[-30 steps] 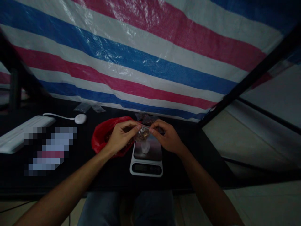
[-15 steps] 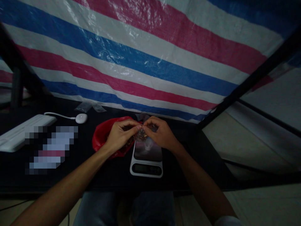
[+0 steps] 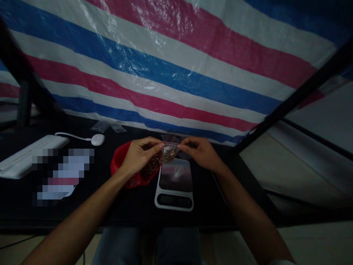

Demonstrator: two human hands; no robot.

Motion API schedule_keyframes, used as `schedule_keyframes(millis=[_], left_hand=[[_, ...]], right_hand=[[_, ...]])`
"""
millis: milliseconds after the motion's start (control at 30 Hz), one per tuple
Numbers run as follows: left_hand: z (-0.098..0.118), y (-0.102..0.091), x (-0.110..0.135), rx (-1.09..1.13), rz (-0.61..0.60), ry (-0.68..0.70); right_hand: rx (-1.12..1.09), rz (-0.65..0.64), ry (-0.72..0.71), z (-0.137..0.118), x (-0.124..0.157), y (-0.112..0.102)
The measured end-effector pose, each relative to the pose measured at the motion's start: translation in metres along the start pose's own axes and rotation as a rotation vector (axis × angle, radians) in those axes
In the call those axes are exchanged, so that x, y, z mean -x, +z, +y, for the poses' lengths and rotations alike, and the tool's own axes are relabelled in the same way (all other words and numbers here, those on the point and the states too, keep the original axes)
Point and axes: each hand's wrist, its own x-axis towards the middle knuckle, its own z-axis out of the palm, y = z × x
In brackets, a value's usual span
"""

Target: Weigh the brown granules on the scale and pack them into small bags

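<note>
A small clear zip bag [image 3: 168,154] with brownish bits in it hangs above the far end of a white kitchen scale [image 3: 176,180]. My left hand [image 3: 142,152] pinches the bag's top left corner between thumb and finger. On the other corner, my right hand [image 3: 200,152] has a similar pinch, so the top edge is stretched between them. Beneath and beside my left hand lies an open red plastic bag [image 3: 117,158] of small brown pieces [image 3: 150,169], partly covered by that hand. The scale's display is dark and unreadable.
Clear plastic bags [image 3: 118,127] lie at the back of the black table [image 3: 110,211]. To the left are a white power strip [image 3: 33,156], a round white charger [image 3: 97,139] on a cable and a pixelated flat item [image 3: 64,173]. A striped tarp [image 3: 165,73] rises behind.
My hands have moved apart along the zip bag's top edge, pulling it straight and showing more of the bag. The view has shifted slightly.
</note>
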Motion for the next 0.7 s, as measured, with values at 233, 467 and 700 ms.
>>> schedule_keyframes(millis=[233,467,700], left_hand=[[-0.026,-0.032,-0.011,-0.643,-0.433,0.108],[-0.029,-0.049,-0.01,-0.649,-0.586,0.06],[-0.011,-0.072,-0.019,-0.946,-0.128,0.06]], right_hand=[[0.243,0.38,-0.125,-0.009,-0.027,-0.029],[0.188,-0.005,-0.049,0.008,0.005,0.007],[0.243,-0.401,-0.206,-0.008,-0.004,0.073]])
